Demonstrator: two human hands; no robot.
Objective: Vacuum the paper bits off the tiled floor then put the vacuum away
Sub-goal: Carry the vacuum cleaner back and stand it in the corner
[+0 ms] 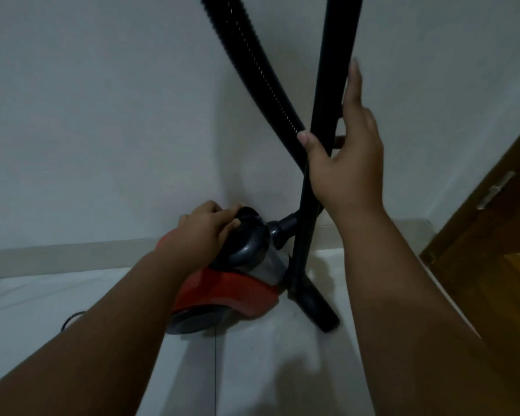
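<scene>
A red and grey canister vacuum (222, 289) stands on the white tiled floor (267, 355) in a corner of white walls. My left hand (206, 225) grips its black top handle (246, 232). The black ribbed hose (252, 67) arcs up out of frame and crosses the straight black wand (333, 85), whose floor nozzle (315, 304) rests on the tiles beside the canister. My right hand (347, 151) rests on the wand with straight fingers along its right side and the thumb laid across the hose. No paper bits are visible.
A wooden door (493, 250) with a metal hinge (496, 187) stands at the right. A pale skirting board (72, 253) runs along the wall's foot. A black cord (69, 321) loops on the floor left of the canister.
</scene>
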